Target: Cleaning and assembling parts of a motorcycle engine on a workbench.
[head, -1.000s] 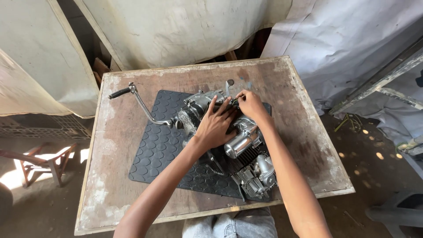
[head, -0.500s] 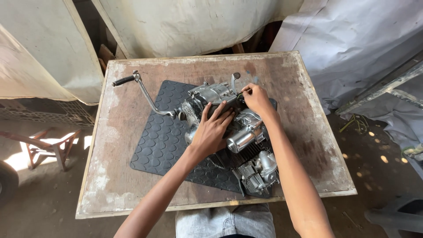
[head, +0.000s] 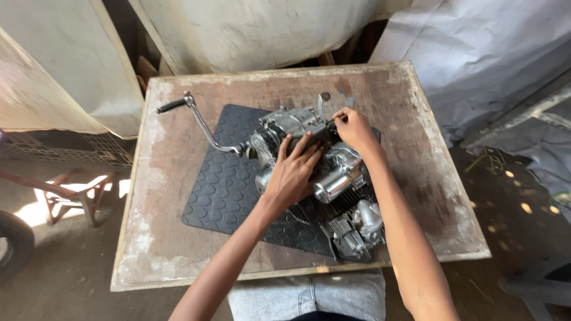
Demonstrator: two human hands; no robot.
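A grey metal motorcycle engine [head: 333, 184] lies on a black studded rubber mat [head: 229, 178] on a worn wooden table [head: 178, 249]. A long kick lever [head: 199, 122] with a black rubber end sticks out to the engine's left. My left hand [head: 294, 169] rests flat on top of the engine casing, fingers spread. My right hand [head: 352, 128] is at the engine's far end, fingers pinched on a small part there; what it grips is too small to make out.
Pale tarpaulin sheets [head: 267, 30] hang behind the table and grey sheeting [head: 493, 53] covers things at the right. A red metal frame [head: 71, 196] and a tyre [head: 12, 244] stand on the dirt floor at the left.
My left hand stays pressed on the engine. My right hand has stayed at the far end, shifting only slightly. The camera view has drifted a little.
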